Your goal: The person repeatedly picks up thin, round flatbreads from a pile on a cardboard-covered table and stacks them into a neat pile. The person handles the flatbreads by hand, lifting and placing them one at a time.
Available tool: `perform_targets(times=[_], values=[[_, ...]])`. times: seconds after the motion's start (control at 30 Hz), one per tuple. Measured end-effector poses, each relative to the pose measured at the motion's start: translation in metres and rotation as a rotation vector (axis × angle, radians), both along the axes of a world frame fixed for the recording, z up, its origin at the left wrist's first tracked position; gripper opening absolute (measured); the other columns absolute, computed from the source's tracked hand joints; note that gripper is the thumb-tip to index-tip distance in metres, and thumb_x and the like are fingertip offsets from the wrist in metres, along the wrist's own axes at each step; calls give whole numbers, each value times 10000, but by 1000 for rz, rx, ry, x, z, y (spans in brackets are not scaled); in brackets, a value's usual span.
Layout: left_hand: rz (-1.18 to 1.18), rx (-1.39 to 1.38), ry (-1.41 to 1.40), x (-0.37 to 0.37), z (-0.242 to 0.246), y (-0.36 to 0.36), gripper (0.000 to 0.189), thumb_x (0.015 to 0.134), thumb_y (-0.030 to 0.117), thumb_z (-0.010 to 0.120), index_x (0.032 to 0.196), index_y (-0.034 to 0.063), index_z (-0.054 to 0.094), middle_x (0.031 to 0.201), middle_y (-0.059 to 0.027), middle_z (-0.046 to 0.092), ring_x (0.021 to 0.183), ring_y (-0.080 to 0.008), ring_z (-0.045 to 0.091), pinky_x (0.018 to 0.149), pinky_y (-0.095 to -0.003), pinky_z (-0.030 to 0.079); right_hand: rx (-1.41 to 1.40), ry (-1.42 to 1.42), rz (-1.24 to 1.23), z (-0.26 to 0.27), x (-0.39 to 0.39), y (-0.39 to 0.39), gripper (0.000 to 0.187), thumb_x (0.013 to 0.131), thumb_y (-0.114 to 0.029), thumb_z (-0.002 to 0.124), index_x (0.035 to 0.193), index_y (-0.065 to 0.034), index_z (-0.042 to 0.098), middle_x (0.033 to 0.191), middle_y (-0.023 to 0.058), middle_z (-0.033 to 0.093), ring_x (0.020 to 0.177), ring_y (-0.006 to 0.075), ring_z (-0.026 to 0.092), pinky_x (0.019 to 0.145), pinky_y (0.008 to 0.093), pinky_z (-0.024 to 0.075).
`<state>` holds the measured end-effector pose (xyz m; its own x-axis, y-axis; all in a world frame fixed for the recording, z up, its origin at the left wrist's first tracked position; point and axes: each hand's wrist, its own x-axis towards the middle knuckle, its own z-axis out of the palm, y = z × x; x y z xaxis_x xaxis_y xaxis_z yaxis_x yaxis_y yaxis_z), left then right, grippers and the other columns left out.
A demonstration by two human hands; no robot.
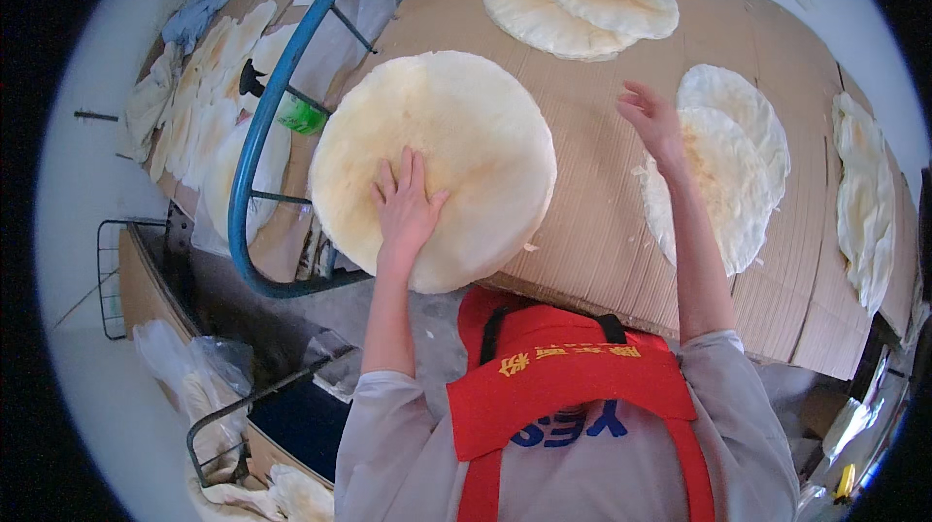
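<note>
A thick stack of large round flatbreads [473, 136] lies by the front left edge of the cardboard-covered table, close to the blue metal rail. My left hand [408, 209] rests flat on its top, fingers spread, gripping nothing. Raised to the right of the stack, my right hand [648, 110] has bent fingers and no bread visible in it. Beneath my right forearm and beside it lie overlapping flatbreads [728, 180] with browned patches. Farther back are more overlapping flatbreads [582, 1].
A blue tubular metal rail [255, 136] curves along the left. Beyond it are a green spray bottle [300, 114] with a black trigger and many spread flatbreads [211, 92]. A folded flatbread [863, 201] lies at the far right of the cardboard tabletop [590, 231]. Plastic bags [193, 354] hang lower left.
</note>
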<state>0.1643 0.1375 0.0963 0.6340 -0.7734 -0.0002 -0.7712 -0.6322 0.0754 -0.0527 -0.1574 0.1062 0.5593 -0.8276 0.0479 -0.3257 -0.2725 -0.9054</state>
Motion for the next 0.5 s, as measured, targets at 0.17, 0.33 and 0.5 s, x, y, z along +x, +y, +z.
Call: perform_targets(times=[0.17, 0.33, 0.5], values=[[41, 201, 106, -4, 31, -20, 609, 777, 316, 582, 1288, 61, 370, 1371, -106, 319, 1250, -387, 265, 1012, -534, 191, 145, -48, -156, 0, -62, -11, 364, 803, -191, 589, 1113, -5, 553, 887, 70, 631, 801, 119, 579, 727, 254, 451], [-446, -557, 876, -97, 93, -141, 492, 779, 158, 607, 1232, 49, 449, 1269, -105, 451, 1171, -268, 419, 975, -391, 343, 94, -29, -224, -4, -77, -27, 308, 797, -173, 580, 1050, 3, 588, 837, 100, 645, 764, 132, 598, 701, 259, 462], [253, -554, 1801, -120, -13, -251, 456, 828, 189, 562, 1247, 75, 420, 1129, -90, 522, 1022, -247, 519, 854, -372, 448, 145, -23, -106, 4, -90, -69, 324, 785, -163, 575, 1061, 7, 578, 832, 104, 650, 742, 138, 611, 692, 254, 470]])
